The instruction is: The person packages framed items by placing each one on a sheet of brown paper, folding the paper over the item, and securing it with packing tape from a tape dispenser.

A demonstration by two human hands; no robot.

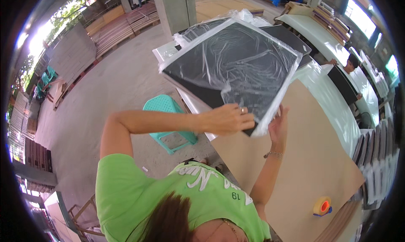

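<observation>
A flat black panel (198, 90), partly covered by wrinkled clear plastic film (253, 64), lies tilted before me at the end of the worktable. My left hand (231, 118) reaches across from the left, its fingers closed on the film near the panel's closest corner; the fingertips are partly hidden. At that corner's right side, my right hand (278, 124) grips the panel's wrapped edge, with some fingers behind it. Bare black surface shows along the near left edge, where the film does not reach.
Brown board (303, 157) covers the table, bearing a yellow tape roll (322, 206) with a blue holder. A teal stool (164, 107) stands at left. Another person (351, 64) handles a dark panel (344, 85) at right. Wrapped panels (373, 157) are stacked nearby; a concrete column (175, 10) rises behind.
</observation>
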